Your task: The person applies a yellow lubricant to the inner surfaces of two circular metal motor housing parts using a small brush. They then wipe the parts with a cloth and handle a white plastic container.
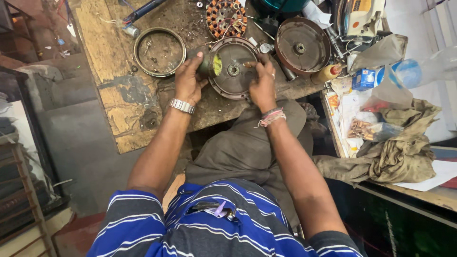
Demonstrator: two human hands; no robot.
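My left hand (188, 80) grips a small dark tin (210, 64) with yellow-green grease inside, tilted so its open mouth faces right. My right hand (262, 84) rests on a round metal motor cover (234, 67) lying flat on the worn wooden bench (124, 100), with a fingertip near the cover's centre bearing hole. A metal watch sits on my left wrist and thread bands on my right.
An empty round metal ring pan (159, 51) lies left of the cover. A second motor cover (302, 45) and a copper-wound stator (226, 17) sit behind. A yellow bottle (326, 74), boxes, plastic bags and a crumpled cloth (395, 147) crowd the right side.
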